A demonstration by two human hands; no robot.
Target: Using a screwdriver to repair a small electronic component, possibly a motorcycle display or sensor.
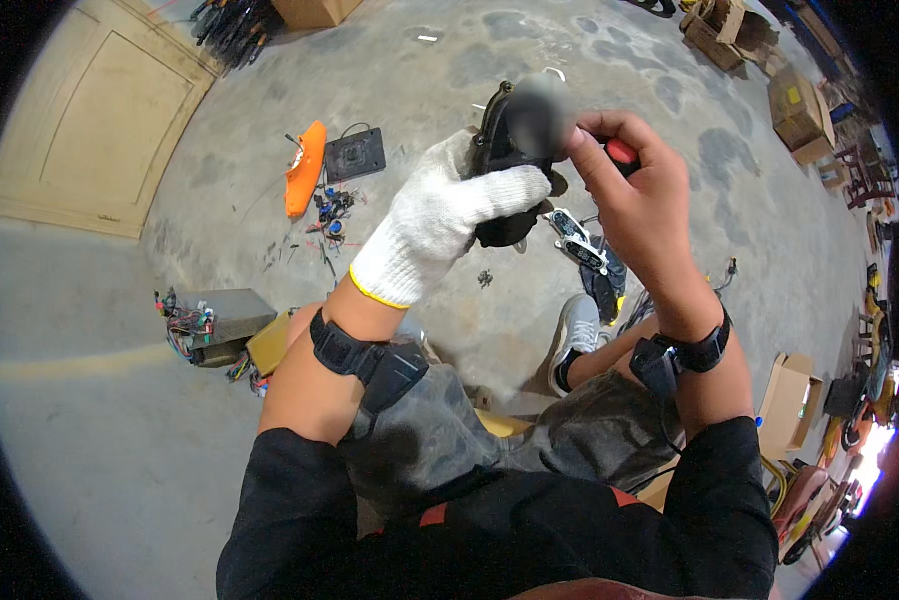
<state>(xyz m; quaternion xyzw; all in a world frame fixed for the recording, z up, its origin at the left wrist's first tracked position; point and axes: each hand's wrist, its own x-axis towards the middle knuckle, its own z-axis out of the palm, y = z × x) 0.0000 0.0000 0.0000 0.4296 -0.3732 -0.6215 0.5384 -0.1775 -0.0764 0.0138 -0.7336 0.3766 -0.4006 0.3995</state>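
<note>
My left hand (424, 215), in a white knit glove with a yellow cuff, grips a black moulded housing (505, 230) up in front of me. Its thumb lies across the front, and the housing's upper right part is blurred. At that part's right edge, my bare right hand (647, 190) has its thumb and forefinger close together. Tucked in the same hand is a red-and-black handle (622, 152), perhaps a screwdriver's; its far end is hidden. Whether the right fingertips also pinch something small cannot be made out.
On the concrete floor lie an orange shell (306, 170), a black square panel (355, 154), loose wires (333, 208), a small pile of screws (484, 278) and a white-and-black part (577, 240). A grey box with wires (231, 318) stands left; cardboard boxes (799, 115) stand right.
</note>
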